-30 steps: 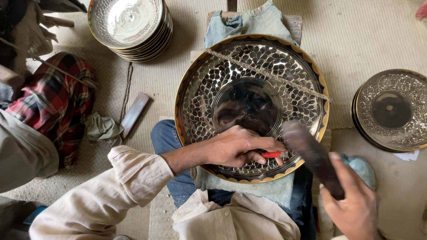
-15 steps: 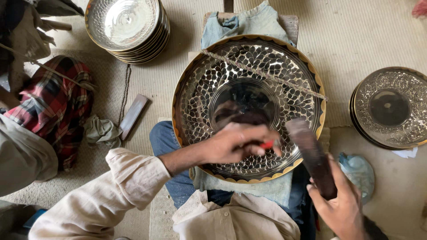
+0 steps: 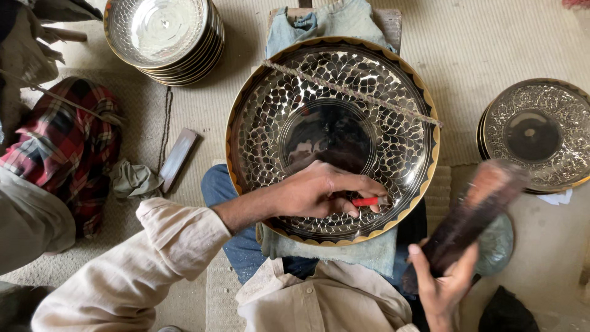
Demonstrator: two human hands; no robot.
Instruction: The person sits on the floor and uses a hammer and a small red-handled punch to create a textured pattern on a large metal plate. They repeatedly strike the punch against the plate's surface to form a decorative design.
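Tray on lap (plate stack left, another plate stack right)

Large round metal tray: shiny, scale-like petal pattern chased over face, smooth dark circular centre, gold-coloured scalloped rim; rests tilted on blue cloth in lap.

Red-handled tool: small, thin, lies roughly level over tray's lower right band, near rim; red grip shows, metal tip towards tray's right edge, partly hidden by fingers.

Dark wooden mallet: long, brownish block, motion-blurred, slanted, just off tray's lower right rim, lower end gripped.
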